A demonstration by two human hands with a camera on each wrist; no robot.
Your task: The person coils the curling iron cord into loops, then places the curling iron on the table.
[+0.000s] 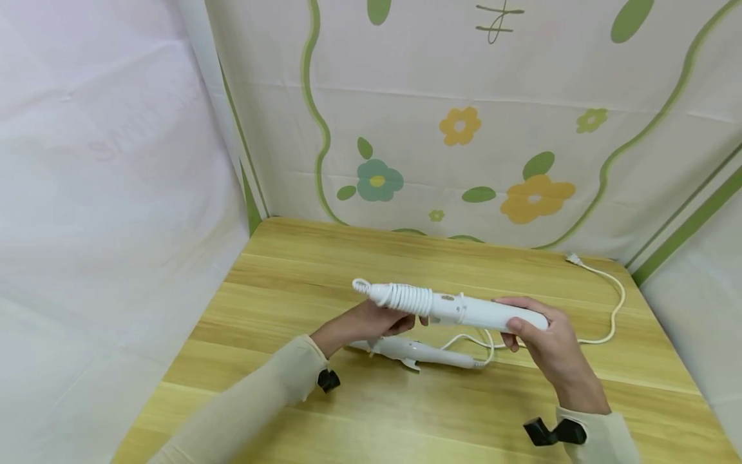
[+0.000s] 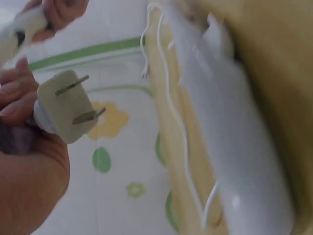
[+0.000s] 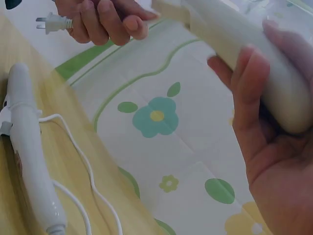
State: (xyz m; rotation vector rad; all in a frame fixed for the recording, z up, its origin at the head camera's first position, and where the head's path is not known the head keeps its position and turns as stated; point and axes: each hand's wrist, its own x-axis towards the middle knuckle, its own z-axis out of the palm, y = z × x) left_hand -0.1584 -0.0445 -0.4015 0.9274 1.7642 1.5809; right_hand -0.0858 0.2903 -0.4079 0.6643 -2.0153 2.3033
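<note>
My right hand (image 1: pixel 553 341) grips the smooth rounded end of a white hair styling iron (image 1: pixel 493 314), held up above the table and lying nearly level. Its cord (image 1: pixel 410 298) is wound in tight coils round the other end, with a small loop at the tip. My left hand (image 1: pixel 373 320) is behind and below the coiled end, fingers curled round the cord just behind a two-pin plug (image 3: pixel 56 23). In the left wrist view the plug's flat pins point away from the fingers. Below both hands, a second white curling iron (image 1: pixel 400 348) with a clamp lever lies on the table.
The wooden table (image 1: pixel 301 270) backs onto a flower-printed cloth wall (image 1: pixel 406 135); a white cloth (image 1: pixel 116 212) hangs along the left. From the lying iron, a white cord (image 1: pixel 614 316) curves right and back to its plug (image 1: pixel 574 259) near the table's rear edge.
</note>
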